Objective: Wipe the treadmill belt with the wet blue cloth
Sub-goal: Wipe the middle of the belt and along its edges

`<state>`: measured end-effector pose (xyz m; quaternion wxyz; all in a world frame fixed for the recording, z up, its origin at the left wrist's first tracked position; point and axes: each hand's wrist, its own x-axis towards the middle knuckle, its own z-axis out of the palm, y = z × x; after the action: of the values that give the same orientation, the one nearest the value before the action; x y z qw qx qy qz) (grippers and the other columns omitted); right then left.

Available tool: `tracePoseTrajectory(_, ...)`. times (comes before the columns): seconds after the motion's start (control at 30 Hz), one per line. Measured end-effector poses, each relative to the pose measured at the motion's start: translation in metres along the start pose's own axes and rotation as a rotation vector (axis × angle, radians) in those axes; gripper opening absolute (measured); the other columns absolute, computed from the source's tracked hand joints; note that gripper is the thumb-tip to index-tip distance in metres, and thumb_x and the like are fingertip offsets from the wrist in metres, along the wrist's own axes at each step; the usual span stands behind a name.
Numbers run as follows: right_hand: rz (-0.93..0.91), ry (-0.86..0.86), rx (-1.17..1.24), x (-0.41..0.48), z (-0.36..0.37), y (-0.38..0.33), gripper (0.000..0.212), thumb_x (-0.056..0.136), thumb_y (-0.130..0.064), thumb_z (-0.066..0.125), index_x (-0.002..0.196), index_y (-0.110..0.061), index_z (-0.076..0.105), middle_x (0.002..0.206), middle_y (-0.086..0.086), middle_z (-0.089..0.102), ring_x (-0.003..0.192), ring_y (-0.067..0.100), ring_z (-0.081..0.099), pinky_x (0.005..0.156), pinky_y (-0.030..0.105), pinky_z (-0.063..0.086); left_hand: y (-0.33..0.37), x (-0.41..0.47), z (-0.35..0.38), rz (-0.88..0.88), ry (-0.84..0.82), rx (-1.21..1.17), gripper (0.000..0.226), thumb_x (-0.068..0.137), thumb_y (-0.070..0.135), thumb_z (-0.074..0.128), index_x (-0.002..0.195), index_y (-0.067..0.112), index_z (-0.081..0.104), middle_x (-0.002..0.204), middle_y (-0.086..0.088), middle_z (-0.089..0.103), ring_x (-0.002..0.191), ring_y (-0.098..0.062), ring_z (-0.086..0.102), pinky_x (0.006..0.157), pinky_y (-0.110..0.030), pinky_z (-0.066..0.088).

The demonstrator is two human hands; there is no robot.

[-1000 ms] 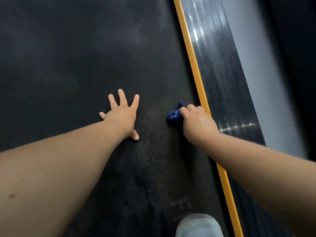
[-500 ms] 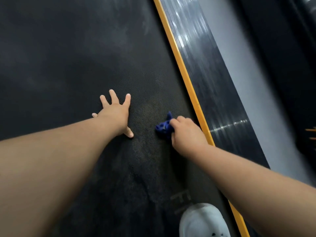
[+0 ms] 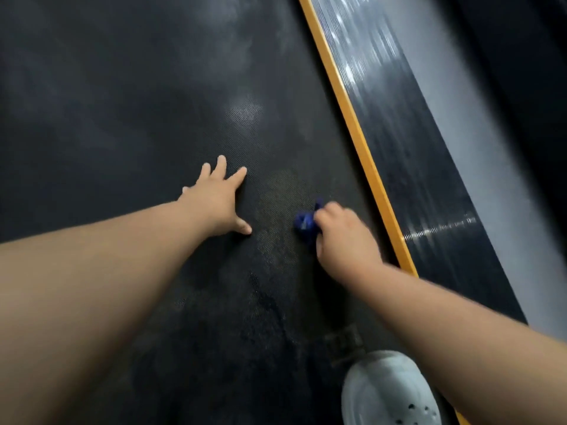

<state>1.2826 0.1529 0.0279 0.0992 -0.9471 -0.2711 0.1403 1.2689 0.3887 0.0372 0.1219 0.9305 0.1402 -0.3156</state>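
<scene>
1. Gripping the blue cloth (image 3: 305,223) in curled fingers, the right hand (image 3: 343,237) holds it bunched against the treadmill belt (image 3: 122,118), and only a small crumpled part sticks out on the hand's left.
2. The cloth lies on the right part of the belt, near the yellow strip (image 3: 352,124) along the belt's edge but not touching it.
3. The left hand (image 3: 216,204) lies flat on the belt with its fingers spread and its thumb out to the side, holding nothing.
4. Both hands are side by side, with a bare stretch of belt between them.
5. The belt is dark and finely textured, with dull patches and a paler spot farther up.
6. Right of the yellow strip runs a black ribbed side rail (image 3: 399,133) that catches light, and a grey floor (image 3: 491,148) lies beyond it.
7. A pale shoe (image 3: 386,391) with small holes stands on the belt at the bottom, under the right forearm.
8. Faint lettering (image 3: 342,342) is printed on the belt just above the shoe, too blurred to read.
</scene>
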Motion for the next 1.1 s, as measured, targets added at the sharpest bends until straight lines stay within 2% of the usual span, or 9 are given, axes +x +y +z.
tracePoseTrajectory(0.1,-0.045,-0.055,0.036,-0.013,-0.003,-0.001,0.024,0.09,-0.021,0.051,0.113,-0.02,0.056,0.113,0.0,0.05,0.101,0.024,0.049,0.078,0.04,0.049,-0.023,-0.017,-0.003,-0.08,0.019,0.032,0.128,0.059,0.061,0.08,0.15,0.039,-0.008,0.157,-0.009,-0.021,0.145,-0.035,-0.009,0.113,-0.058,0.015)
tracePoseTrajectory(0.27,0.17,0.16,0.051,0.082,-0.021,0.013,0.044,0.088,-0.011,0.052,0.13,-0.025,0.046,0.123,0.005,0.052,0.108,0.029,0.047,0.083,0.038,0.042,-0.05,-0.024,0.006,-0.143,-0.054,0.003,0.133,0.059,0.061,0.081,0.148,0.04,-0.016,0.156,-0.004,-0.025,0.145,-0.036,-0.011,0.111,-0.056,0.027)
tracePoseTrajectory(0.37,0.185,0.179,0.017,0.087,-0.004,-0.01,0.031,0.089,-0.013,0.052,0.119,-0.023,0.056,0.122,0.002,0.052,0.107,0.027,0.044,0.078,0.035,0.04,-0.048,-0.022,0.005,-0.124,-0.06,0.005,0.133,0.058,0.061,0.081,0.148,0.04,-0.015,0.156,-0.004,-0.025,0.145,-0.037,-0.011,0.109,-0.055,0.031)
tracePoseTrajectory(0.53,-0.075,0.107,0.115,0.002,0.026,-0.047,0.018,0.084,-0.016,0.057,0.101,-0.017,0.064,0.103,0.003,0.056,0.09,0.027,0.048,0.069,0.041,0.05,-0.057,-0.03,0.007,-0.086,-0.059,0.026,0.134,0.057,0.059,0.083,0.148,0.04,-0.015,0.156,-0.003,-0.026,0.145,-0.034,-0.011,0.11,-0.054,0.03)
tracePoseTrajectory(0.6,-0.133,0.076,0.099,0.012,0.016,-0.036,0.019,0.083,-0.018,0.059,0.101,-0.018,0.065,0.102,0.002,0.058,0.091,0.027,0.049,0.07,0.043,0.051,-0.06,-0.031,0.007,-0.066,-0.051,0.033,0.134,0.057,0.059,0.082,0.148,0.041,-0.015,0.156,-0.001,-0.027,0.146,-0.032,-0.011,0.108,-0.054,0.033)
tracePoseTrajectory(0.8,0.203,0.224,0.024,0.105,-0.001,-0.02,0.027,0.089,-0.019,0.051,0.114,-0.02,0.062,0.122,0.004,0.052,0.109,0.031,0.043,0.083,0.037,0.042,-0.059,-0.026,0.013,-0.087,-0.026,0.047,0.135,0.056,0.057,0.084,0.147,0.042,-0.015,0.156,0.0,-0.026,0.146,-0.032,-0.011,0.104,-0.056,0.037)
tracePoseTrajectory(0.93,-0.034,0.17,0.048,0.034,0.031,-0.057,0.018,0.083,-0.02,0.051,0.095,-0.017,0.064,0.105,0.004,0.057,0.092,0.03,0.048,0.074,0.04,0.047,-0.06,-0.025,0.017,-0.092,-0.011,0.011,0.137,0.053,0.055,0.086,0.148,0.043,-0.012,0.156,0.001,-0.025,0.145,-0.032,-0.011,0.106,-0.058,0.033)
tracePoseTrajectory(1.03,-0.246,0.074,0.084,0.002,0.036,-0.065,0.024,0.08,-0.022,0.047,0.092,-0.017,0.066,0.094,0.001,0.059,0.082,0.028,0.051,0.063,0.04,0.051,-0.062,-0.032,0.015,-0.085,0.013,-0.053,0.134,0.054,0.054,0.086,0.149,0.042,-0.008,0.156,0.003,-0.024,0.146,-0.028,-0.012,0.109,-0.057,0.03)
tracePoseTrajectory(1.1,-0.202,0.126,0.074,0.03,0.024,-0.055,0.021,0.081,-0.019,0.054,0.096,-0.018,0.068,0.1,0.004,0.059,0.087,0.031,0.05,0.069,0.042,0.052,-0.062,-0.037,0.015,-0.08,0.017,-0.085,0.132,0.056,0.055,0.085,0.15,0.04,-0.007,0.156,0.005,-0.024,0.146,-0.024,-0.013,0.112,-0.055,0.025)
